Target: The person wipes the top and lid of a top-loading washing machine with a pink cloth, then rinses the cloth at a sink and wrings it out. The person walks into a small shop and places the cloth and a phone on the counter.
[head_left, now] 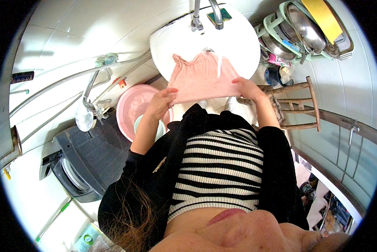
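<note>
A pink cloth [204, 75], perhaps a towel or garment, is stretched between my two hands at the front of a white washbasin [163, 41]. My left hand [164, 97] pinches its near left corner. The near right corner is gripped by my right hand [246, 88]. The cloth's far part lies over the basin's inside and partly covers the drain, while its near edge hangs past the rim. A white strip [219, 66] shows on the cloth. Above the basin is a chrome faucet [216, 17], with no water seen running.
Left of me, a pink plastic tub [128, 97] holds a smaller pale green basin [158, 132]. A hand shower [84, 115] hangs above a dark grey appliance [94, 148]. To the right stand a wooden chair [313, 104] and a rack of metal pans [305, 28]. A green soap dish [226, 14] sits behind the faucet.
</note>
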### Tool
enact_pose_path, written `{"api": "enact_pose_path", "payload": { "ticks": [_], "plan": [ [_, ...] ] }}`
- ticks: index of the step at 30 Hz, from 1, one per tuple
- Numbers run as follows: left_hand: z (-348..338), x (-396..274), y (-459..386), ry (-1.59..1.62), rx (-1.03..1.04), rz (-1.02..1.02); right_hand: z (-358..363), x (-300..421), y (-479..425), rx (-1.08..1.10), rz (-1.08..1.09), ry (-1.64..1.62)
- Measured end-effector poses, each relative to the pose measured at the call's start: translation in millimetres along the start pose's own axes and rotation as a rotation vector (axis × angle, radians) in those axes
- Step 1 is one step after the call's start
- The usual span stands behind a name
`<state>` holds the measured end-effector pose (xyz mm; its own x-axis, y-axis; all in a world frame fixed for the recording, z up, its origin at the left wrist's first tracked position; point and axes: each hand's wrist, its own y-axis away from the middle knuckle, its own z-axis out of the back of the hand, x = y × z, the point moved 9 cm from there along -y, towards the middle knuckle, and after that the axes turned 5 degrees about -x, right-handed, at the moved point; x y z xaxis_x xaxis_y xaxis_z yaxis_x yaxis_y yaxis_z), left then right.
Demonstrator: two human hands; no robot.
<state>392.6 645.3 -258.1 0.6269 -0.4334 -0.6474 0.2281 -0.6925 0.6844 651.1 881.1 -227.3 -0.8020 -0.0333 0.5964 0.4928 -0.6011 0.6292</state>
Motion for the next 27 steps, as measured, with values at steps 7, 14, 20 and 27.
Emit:
{"api": "enact_pose_path", "payload": {
  "ticks": [7,14,20,27],
  "plan": [
    [0,-24,5,-0.646,-0.094,-0.138,-13,23,5,0.108,0.122,0.446],
    [-47,-69,24,-1.565,-0.302,-0.677,12,70,22,-0.527,0.352,0.526],
    [-102,-170,43,-1.395,-0.475,-1.141,84,109,60,-0.892,0.505,0.311],
    [-166,-226,95,-1.306,-0.696,-1.411,143,130,77,-0.917,0.853,-0.090]
  ]
}}
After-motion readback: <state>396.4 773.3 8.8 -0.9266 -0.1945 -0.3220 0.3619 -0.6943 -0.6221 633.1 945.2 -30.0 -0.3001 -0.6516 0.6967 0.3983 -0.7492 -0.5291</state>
